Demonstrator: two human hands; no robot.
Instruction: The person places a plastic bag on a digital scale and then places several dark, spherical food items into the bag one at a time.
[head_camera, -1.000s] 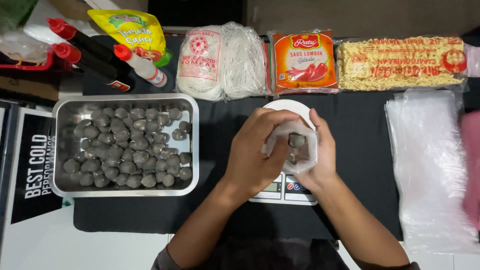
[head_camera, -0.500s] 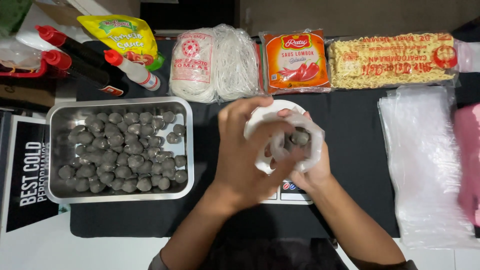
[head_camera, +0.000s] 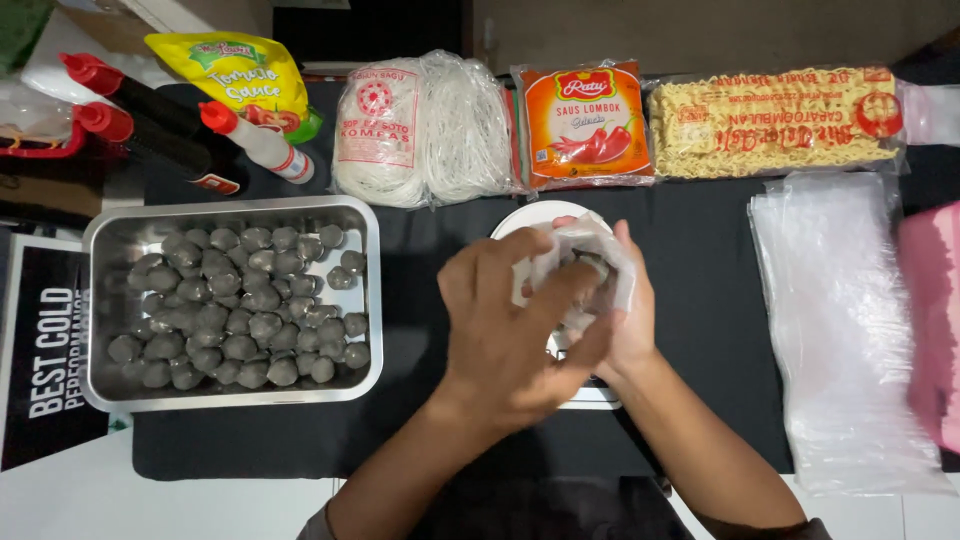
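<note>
My left hand (head_camera: 505, 325) and my right hand (head_camera: 628, 320) are together over a small white kitchen scale (head_camera: 545, 218). Between them they hold a small clear plastic bag (head_camera: 590, 262) with a few grey meatballs inside. The left hand's fingers pinch the bag's top and cover most of it. The right hand cups the bag from the right side. A steel tray (head_camera: 120, 245) holding several grey meatballs (head_camera: 240, 310) lies to the left of my hands.
Along the back lie red-capped sauce bottles (head_camera: 235, 140), a yellow sauce pouch (head_camera: 240, 75), a pack of white rice noodles (head_camera: 430, 125), an orange chili sauce pack (head_camera: 585, 125) and a pack of yellow noodles (head_camera: 775, 120). A stack of clear plastic bags (head_camera: 850, 320) lies at the right on the black mat (head_camera: 420, 300).
Both hands have stayed over the scale, working the bag. The left hand's fingers have shifted across the bag's top, and the bag now sits more closed between the hands.
</note>
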